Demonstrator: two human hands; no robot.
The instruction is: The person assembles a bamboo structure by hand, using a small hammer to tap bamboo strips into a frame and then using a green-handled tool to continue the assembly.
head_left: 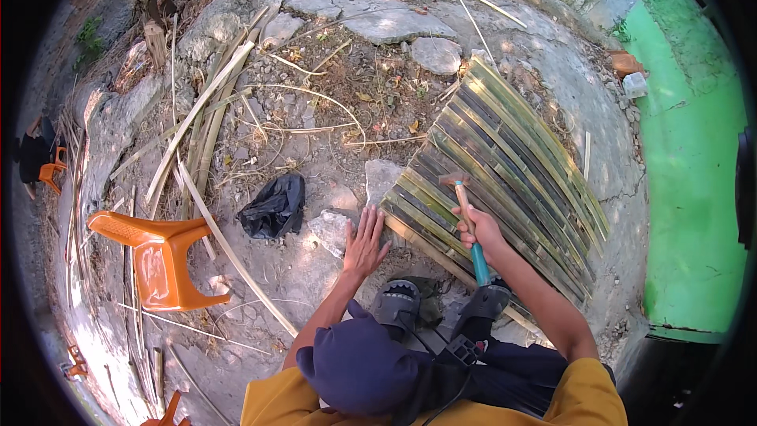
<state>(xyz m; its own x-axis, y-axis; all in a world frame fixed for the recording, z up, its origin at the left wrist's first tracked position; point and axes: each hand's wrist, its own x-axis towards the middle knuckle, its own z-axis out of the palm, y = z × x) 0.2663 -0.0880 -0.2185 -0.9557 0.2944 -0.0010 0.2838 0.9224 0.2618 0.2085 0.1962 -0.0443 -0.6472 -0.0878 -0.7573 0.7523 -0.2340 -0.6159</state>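
Observation:
A panel of split bamboo strips (pixel 497 154), green, brown and dark, lies slanting across the ground in front of me and to my right. My right hand (pixel 481 230) is closed round the handle of a hammer (pixel 479 264) with a teal grip. The hammer's head is over the near part of the panel; I cannot tell whether it touches the strips. My left hand (pixel 365 244) is open, its fingers stretched out, at the panel's near left corner. Beside that hand is a pale stone (pixel 330 233).
A black plastic bag (pixel 273 205) lies left of my left hand. Farther left, an orange plastic chair (pixel 162 264) lies tipped over among long loose bamboo strips (pixel 213 110). Flat stones (pixel 394 20) edge the far side. A green wall (pixel 686 189) stands at the right.

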